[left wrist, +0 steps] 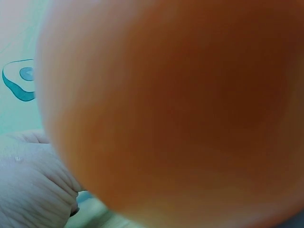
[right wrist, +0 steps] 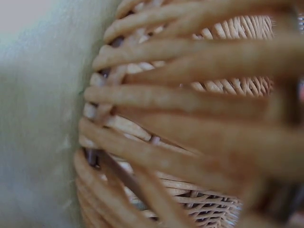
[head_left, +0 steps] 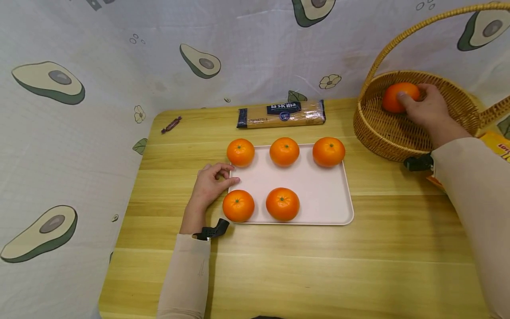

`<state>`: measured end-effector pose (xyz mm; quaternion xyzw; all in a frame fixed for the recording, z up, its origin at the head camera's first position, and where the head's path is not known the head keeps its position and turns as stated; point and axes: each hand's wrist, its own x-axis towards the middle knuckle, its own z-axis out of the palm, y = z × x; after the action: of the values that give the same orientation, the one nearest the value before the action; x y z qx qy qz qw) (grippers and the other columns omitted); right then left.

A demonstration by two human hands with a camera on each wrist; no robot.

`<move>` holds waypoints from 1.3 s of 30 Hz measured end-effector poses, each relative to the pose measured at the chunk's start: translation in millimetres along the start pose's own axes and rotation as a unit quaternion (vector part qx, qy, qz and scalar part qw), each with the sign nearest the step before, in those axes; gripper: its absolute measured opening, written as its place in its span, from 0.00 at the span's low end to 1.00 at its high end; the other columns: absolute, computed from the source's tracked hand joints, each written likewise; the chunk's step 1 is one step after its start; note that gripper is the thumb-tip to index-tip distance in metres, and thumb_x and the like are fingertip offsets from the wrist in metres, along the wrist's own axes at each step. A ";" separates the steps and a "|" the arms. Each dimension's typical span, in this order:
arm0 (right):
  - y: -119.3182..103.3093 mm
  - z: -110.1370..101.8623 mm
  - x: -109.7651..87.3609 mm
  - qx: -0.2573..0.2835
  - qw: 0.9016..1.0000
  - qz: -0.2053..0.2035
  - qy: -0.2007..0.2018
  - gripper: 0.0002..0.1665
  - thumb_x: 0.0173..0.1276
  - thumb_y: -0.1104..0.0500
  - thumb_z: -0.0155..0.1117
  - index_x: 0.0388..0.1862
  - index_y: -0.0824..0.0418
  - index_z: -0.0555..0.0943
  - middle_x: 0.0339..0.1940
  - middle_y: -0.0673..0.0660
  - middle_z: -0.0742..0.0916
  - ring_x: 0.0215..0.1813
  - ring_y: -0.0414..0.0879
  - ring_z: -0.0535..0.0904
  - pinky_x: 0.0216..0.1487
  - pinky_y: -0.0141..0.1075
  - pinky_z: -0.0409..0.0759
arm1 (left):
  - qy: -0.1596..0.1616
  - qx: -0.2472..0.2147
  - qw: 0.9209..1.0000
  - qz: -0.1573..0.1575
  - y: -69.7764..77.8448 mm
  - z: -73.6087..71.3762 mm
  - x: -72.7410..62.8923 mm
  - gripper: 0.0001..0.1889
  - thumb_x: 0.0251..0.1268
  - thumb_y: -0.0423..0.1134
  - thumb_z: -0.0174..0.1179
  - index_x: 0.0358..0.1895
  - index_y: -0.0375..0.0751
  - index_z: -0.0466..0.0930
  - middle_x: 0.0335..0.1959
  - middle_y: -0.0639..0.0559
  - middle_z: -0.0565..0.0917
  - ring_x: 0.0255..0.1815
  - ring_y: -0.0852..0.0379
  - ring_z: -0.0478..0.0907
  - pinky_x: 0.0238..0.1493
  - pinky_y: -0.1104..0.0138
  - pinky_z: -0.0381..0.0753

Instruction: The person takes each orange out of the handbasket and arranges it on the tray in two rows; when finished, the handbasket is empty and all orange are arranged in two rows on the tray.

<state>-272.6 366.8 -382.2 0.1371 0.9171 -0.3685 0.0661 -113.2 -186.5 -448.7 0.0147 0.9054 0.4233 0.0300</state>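
Observation:
In the head view my right hand point(head_left: 429, 108) is inside the wicker basket point(head_left: 374, 139), gripping a mandarin orange point(head_left: 392, 98) with the thumb on its near side. My left hand point(head_left: 209, 186) is at the left edge of the pale pink tray point(head_left: 318, 186), its thumb over the rim and its other fingers bent beside it. Along the tray's far side sit three mandarin oranges point(head_left: 284, 152); two more mandarin oranges point(head_left: 282, 204) sit at the near side. A blurred mandarin orange point(left wrist: 190, 109) fills most of the left wrist view. Basket weave point(right wrist: 190, 104) blocks the right wrist view.
A spaghetti packet point(head_left: 280, 114) lies behind the tray. One small wrapped candy point(head_left: 171, 125) is at the table's far left. The basket's tall handle point(head_left: 392, 42) arches over its opening. Part of a yellow packet point(head_left: 496, 144) shows beyond the right sleeve. Avocado-print cloth hangs behind.

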 end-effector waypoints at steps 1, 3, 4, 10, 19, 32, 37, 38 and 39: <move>-0.4 -0.2 -0.6 0.000 1.000 0.000 0.000 0.53 0.76 0.34 0.42 0.84 0.65 0.41 0.83 0.74 0.51 0.81 0.71 0.50 0.81 0.60 0.49 | 0.000 0.000 1.000 0.000 0.1 0.2 0.0 0.18 0.58 0.48 0.76 0.49 0.47 0.86 0.35 0.50 0.84 0.42 0.52 0.70 0.51 0.60 0.61; -0.9 -0.6 -2.0 0.001 1.000 -0.001 0.000 0.53 0.75 0.34 0.42 0.84 0.65 0.42 0.82 0.74 0.51 0.79 0.72 0.51 0.81 0.60 0.50 | -0.001 -0.001 1.000 0.000 0.1 0.3 -0.2 0.18 0.58 0.48 0.76 0.49 0.47 0.86 0.35 0.50 0.84 0.42 0.52 0.70 0.51 0.60 0.61; -0.8 -0.8 -2.4 0.002 1.000 -0.001 0.000 0.53 0.75 0.34 0.42 0.84 0.65 0.42 0.82 0.74 0.52 0.79 0.72 0.52 0.81 0.61 0.51 | -0.001 -0.001 1.000 0.001 0.2 0.4 -0.2 0.18 0.58 0.48 0.76 0.49 0.47 0.86 0.35 0.50 0.84 0.42 0.52 0.70 0.51 0.60 0.61; 0.4 -1.3 -4.3 0.009 1.000 -0.005 0.004 0.53 0.75 0.34 0.43 0.84 0.64 0.43 0.82 0.74 0.53 0.77 0.71 0.54 0.80 0.60 0.52 | -0.002 0.002 1.000 0.003 0.9 0.9 -0.8 0.18 0.57 0.48 0.76 0.49 0.47 0.86 0.34 0.51 0.84 0.42 0.52 0.70 0.52 0.60 0.61; -3.0 -4.3 -9.4 0.021 0.999 -0.011 0.026 0.49 0.74 0.33 0.47 0.85 0.51 0.47 0.81 0.70 0.58 0.71 0.64 0.61 0.72 0.47 0.66 | -0.002 0.003 1.000 0.004 2.0 0.6 -2.1 0.18 0.58 0.49 0.76 0.49 0.48 0.86 0.35 0.51 0.84 0.41 0.52 0.70 0.51 0.60 0.61; -30.5 -13.4 -32.7 0.071 0.996 -0.054 0.032 0.42 0.73 0.38 0.59 0.82 0.40 0.56 0.68 0.44 0.71 0.52 0.32 0.68 0.44 0.22 0.68 | -0.004 0.005 1.000 0.002 1.1 -0.6 -1.0 0.19 0.58 0.48 0.76 0.50 0.47 0.86 0.34 0.51 0.83 0.42 0.53 0.71 0.55 0.59 0.62; -40.9 -16.4 -49.1 0.043 0.998 -0.053 0.014 0.44 0.73 0.36 0.58 0.82 0.34 0.52 0.83 0.58 0.61 0.62 0.48 0.68 0.40 0.22 0.67 | -0.001 0.009 1.000 0.013 -0.2 0.2 -0.8 0.18 0.58 0.47 0.76 0.49 0.47 0.86 0.34 0.51 0.84 0.41 0.52 0.71 0.60 0.57 0.60; -42.7 -16.8 -52.6 0.040 0.998 -0.055 0.012 0.44 0.73 0.37 0.59 0.82 0.33 0.52 0.83 0.58 0.60 0.63 0.51 0.68 0.39 0.23 0.67 | -0.001 0.009 1.000 0.012 -0.2 0.3 -0.9 0.18 0.58 0.47 0.76 0.49 0.47 0.86 0.34 0.51 0.84 0.41 0.52 0.71 0.59 0.57 0.60; -44.4 -16.8 -56.4 0.034 0.998 -0.060 0.012 0.44 0.73 0.37 0.59 0.82 0.33 0.52 0.84 0.59 0.59 0.65 0.53 0.66 0.39 0.23 0.67 | -0.001 0.010 1.000 0.011 -0.1 0.3 -1.0 0.18 0.58 0.47 0.76 0.49 0.47 0.86 0.34 0.51 0.84 0.41 0.53 0.71 0.59 0.57 0.60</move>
<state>-232.5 336.3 -328.3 0.0881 0.9114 -0.4010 0.0277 -112.2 -186.4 -448.9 0.0259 0.9094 0.4142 0.0263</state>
